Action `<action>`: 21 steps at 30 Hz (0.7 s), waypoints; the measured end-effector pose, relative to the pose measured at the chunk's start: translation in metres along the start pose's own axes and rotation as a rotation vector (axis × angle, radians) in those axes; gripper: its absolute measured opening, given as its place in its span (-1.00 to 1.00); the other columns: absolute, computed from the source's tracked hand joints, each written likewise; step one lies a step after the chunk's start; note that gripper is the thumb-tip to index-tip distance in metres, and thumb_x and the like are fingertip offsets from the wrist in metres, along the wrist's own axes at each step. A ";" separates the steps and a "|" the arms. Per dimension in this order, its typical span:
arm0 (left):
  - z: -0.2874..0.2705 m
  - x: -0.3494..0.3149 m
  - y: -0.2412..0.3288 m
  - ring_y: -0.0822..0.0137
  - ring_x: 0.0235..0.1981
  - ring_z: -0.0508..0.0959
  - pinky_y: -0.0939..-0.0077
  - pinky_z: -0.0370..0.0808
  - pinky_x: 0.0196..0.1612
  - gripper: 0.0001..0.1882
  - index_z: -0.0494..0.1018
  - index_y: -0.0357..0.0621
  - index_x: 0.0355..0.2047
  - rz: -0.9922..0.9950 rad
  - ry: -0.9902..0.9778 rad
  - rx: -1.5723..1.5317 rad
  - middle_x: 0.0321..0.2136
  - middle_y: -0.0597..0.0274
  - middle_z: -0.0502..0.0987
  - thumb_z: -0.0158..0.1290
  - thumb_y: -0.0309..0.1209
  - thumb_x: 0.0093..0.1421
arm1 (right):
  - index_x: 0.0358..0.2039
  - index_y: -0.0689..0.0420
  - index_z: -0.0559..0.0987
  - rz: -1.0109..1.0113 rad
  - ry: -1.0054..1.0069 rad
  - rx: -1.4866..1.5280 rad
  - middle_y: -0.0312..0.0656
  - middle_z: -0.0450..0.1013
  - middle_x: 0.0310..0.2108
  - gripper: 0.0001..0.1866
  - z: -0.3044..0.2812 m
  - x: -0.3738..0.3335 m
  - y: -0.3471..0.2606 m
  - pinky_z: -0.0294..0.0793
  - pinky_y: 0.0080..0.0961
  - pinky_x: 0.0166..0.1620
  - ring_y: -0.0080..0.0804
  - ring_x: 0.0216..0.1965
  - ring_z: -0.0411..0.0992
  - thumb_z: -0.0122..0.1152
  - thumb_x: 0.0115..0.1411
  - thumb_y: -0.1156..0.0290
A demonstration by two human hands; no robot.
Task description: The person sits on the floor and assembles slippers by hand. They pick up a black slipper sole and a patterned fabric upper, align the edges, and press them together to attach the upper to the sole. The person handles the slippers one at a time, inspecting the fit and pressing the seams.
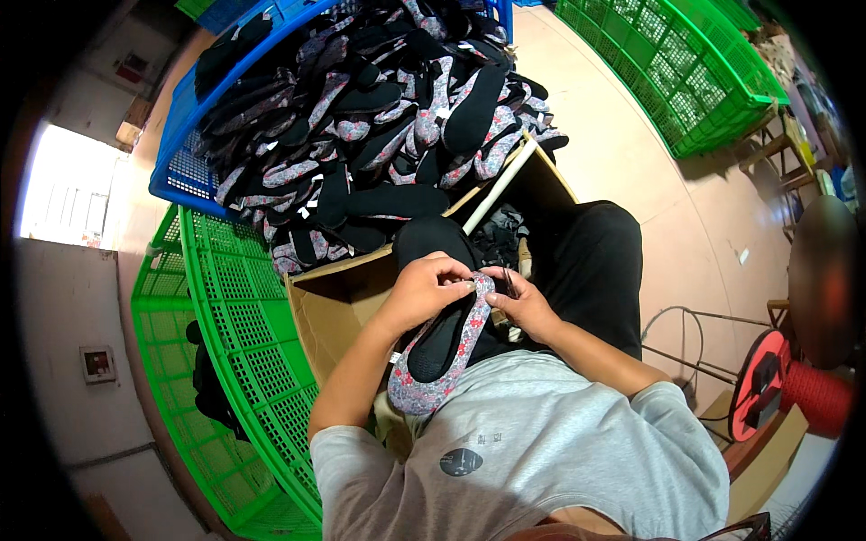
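Note:
A slipper [422, 397] with grey floral fabric, red flecks and a black insole lies across my lap, one end toward my belly. My left hand [431, 287] pinches the rim at its far end. At the same end my right hand [528, 311] grips the fabric between thumb and fingers. A thin dark tool [510, 281] sticks up among my right fingers; its kind is too small to make out. Just beyond my hands rises a big heap of similar slippers [370, 203], black-soled and floral.
Blue crate [171, 171] holds part of the heap. A cardboard box [329, 311] stands against my knees, dark scraps [501, 234] beside it. Green crates [257, 361] flank me at left; another green crate [677, 81] stands far right. Near right is a red cord spool [812, 388].

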State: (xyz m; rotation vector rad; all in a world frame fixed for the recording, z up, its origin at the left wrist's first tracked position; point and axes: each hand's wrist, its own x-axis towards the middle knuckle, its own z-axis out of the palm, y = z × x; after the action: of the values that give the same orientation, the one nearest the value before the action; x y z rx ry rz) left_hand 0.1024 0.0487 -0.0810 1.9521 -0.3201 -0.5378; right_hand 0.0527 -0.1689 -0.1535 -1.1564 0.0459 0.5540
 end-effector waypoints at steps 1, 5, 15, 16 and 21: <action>0.000 0.004 0.002 0.53 -0.36 0.50 0.60 0.45 -0.26 -0.87 0.61 -0.26 -0.30 -0.048 -0.022 -0.031 -0.37 0.34 0.51 0.24 -0.49 0.14 | 0.22 0.11 0.39 -0.003 0.001 -0.024 -0.42 0.46 -0.11 -0.52 -0.002 0.000 0.002 0.27 -0.74 -0.20 -0.75 -0.24 0.31 0.22 0.29 0.47; -0.002 0.014 -0.004 0.55 -0.33 0.50 0.61 0.46 -0.25 -0.88 0.59 -0.30 -0.31 -0.147 -0.128 -0.125 -0.35 0.33 0.56 0.20 -0.48 0.19 | 0.22 0.19 0.38 -0.022 -0.011 -0.050 -0.32 0.44 0.04 -0.52 -0.006 0.001 0.007 0.34 -0.60 0.13 -0.61 0.02 0.36 0.20 0.30 0.47; -0.005 0.019 -0.023 0.62 -0.37 0.45 0.68 0.42 -0.29 -0.86 0.56 -0.24 -0.24 -0.257 -0.324 -0.388 -0.38 0.47 0.54 0.11 -0.42 0.31 | 0.22 0.19 0.38 0.014 -0.014 -0.033 -0.35 0.44 -0.01 -0.52 -0.002 0.001 0.004 0.36 -0.63 0.09 -0.64 -0.02 0.37 0.20 0.29 0.51; -0.004 0.017 -0.021 0.63 -0.38 0.45 0.69 0.41 -0.30 -0.86 0.56 -0.24 -0.24 -0.280 -0.344 -0.420 -0.39 0.47 0.53 0.10 -0.42 0.32 | 0.22 0.19 0.38 0.012 -0.026 -0.013 -0.35 0.44 -0.01 -0.52 -0.003 0.002 0.006 0.35 -0.63 0.09 -0.64 -0.02 0.37 0.19 0.29 0.51; -0.010 0.009 -0.005 0.62 -0.45 0.44 0.67 0.42 -0.37 -0.85 0.56 -0.20 -0.24 -0.225 -0.387 -0.285 -0.45 0.45 0.52 0.05 -0.40 0.35 | 0.23 0.18 0.37 -0.069 -0.098 0.080 -0.34 0.43 0.00 -0.51 -0.002 0.008 0.022 0.33 -0.60 0.13 -0.62 0.01 0.35 0.19 0.29 0.52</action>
State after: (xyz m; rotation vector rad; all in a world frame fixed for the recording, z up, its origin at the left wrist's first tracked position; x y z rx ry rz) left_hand 0.1151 0.0551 -0.0843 1.6101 -0.2488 -1.0550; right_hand 0.0507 -0.1612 -0.1754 -1.0478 -0.0556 0.5422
